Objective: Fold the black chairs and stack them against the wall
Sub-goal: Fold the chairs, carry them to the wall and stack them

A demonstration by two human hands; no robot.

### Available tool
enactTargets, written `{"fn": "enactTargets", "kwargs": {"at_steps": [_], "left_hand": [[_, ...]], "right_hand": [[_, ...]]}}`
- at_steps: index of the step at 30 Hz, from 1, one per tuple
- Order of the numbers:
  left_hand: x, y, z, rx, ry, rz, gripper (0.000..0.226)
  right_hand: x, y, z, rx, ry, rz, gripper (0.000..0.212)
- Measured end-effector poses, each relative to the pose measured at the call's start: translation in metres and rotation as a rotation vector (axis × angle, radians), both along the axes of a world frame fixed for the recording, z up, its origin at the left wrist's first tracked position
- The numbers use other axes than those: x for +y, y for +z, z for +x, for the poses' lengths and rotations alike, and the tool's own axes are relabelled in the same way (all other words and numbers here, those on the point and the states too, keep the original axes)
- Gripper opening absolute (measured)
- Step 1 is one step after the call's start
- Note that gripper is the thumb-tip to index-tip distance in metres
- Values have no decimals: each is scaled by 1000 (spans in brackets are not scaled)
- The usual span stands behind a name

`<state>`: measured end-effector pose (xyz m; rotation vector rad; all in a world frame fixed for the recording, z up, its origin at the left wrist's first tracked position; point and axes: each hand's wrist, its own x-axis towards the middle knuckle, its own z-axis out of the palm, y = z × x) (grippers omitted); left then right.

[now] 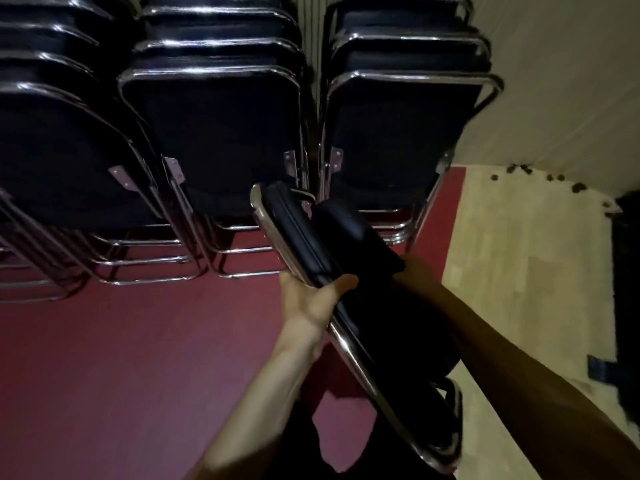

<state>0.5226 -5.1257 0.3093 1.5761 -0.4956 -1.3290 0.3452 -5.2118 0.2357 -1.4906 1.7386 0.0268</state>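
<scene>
I hold a folded black chair [349, 258] with a chrome tube frame, tilted edge-on and off the floor, its top pointing toward the stacks. My left hand [311, 299] grips its chrome rail from the left, thumb over the black pad. My right hand [407, 268] grips the chair's right side, its fingers mostly hidden behind the seat. Ahead, three rows of folded black chairs lean toward the wall: a left row [52, 140], a middle row [214, 126] and a right row [401, 126].
The floor is dark red [121, 358] under the stacks and pale beige [526, 271] to the right. A pale wall [554, 81] runs on the right, with dark debris [519, 169] at its base. A dark object [627, 306] lies at the right edge.
</scene>
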Motion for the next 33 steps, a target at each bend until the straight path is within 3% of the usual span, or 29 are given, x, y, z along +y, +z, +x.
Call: {"fn": "enactTargets", "kwargs": {"at_steps": [3,7,11,15,17,19,25,33], "left_hand": [[-36,-11,-39,7,119,-33,40],[-86,-26,-92,9,361,57,69],[-127,-36,-134,29,573,127,54],[-159,-34,-171,68,696,156,23],[-175,-37,-189,95,764,152,42],[-189,-45,-207,114,811,162,65],[-225,-58,-267,121,869,186,79],[-261,-53,-310,99,884,189,67]], "right_hand": [[-66,-19,-28,42,118,-5,31],[-146,-42,-50,38,328,40,40],[-206,-48,-57,78,535,70,46],[-253,-48,-67,86,650,66,44],[-273,-51,-74,99,727,80,40],[-290,-53,-82,124,781,88,41],[-330,-67,-115,134,829,100,51],[-368,-59,-139,178,911,149,78]]}}
